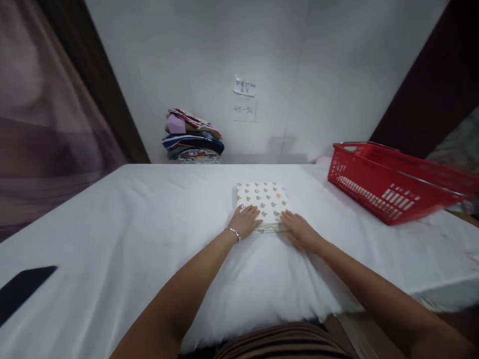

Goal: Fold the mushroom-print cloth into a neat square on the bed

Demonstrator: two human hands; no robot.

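Note:
A folded white cloth (264, 199) with a small grey print and a yellow spot lies on the white-covered table in front of me. On its near left corner rests my left hand (245, 221), fingers stretched out flat and a silver bracelet at the wrist. My right hand (300, 231) touches the cloth's near right corner with extended fingers. Folded layers show along the near edge between both hands. What kind of cloth item it is, I cannot tell.
A red plastic basket (368, 182) with metal handles stands at the table's right. Folded clothes (194, 137) are stacked at the back left against the wall. A dark flat object (28, 289) lies at the left edge. Two paper notes (245, 109) hang on the wall.

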